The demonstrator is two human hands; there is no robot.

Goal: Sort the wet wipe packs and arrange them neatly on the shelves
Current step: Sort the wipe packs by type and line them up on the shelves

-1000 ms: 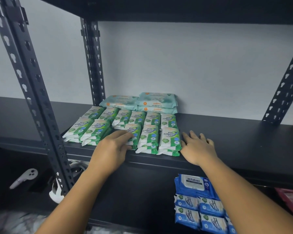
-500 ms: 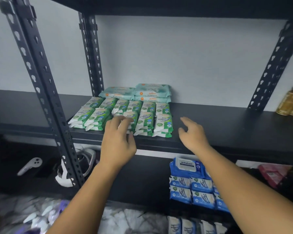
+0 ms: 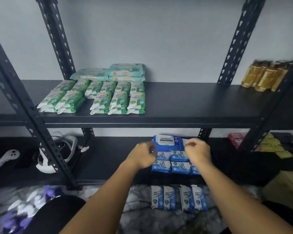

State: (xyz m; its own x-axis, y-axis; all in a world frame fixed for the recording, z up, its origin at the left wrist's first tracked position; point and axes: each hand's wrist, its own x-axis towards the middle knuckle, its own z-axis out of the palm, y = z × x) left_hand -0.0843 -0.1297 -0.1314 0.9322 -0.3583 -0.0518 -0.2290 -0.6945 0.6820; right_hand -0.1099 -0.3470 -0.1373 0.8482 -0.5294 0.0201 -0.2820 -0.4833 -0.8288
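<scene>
Left hand [image 3: 143,155] at blue pack [image 3: 167,141] edge

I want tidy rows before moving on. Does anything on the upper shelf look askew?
Yes. The two left front stacks of green-and-white wipe packs sit angled, split by a gap from the three straight stacks beside them.

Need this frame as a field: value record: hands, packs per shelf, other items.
left hand: fingers curled at left edge of large blue antabax wipe pack; grip unclear
right hand: fingers curled at that pack's right edge; grip unclear
upper black shelf: green-and-white wipe packs in rows, pale teal packs behind them
lower black shelf: small blue wipe packs in front of the large pack; white headset at left
below shelves: four blue-and-white packs in a row
far right: gold cylinders, blurred
</scene>
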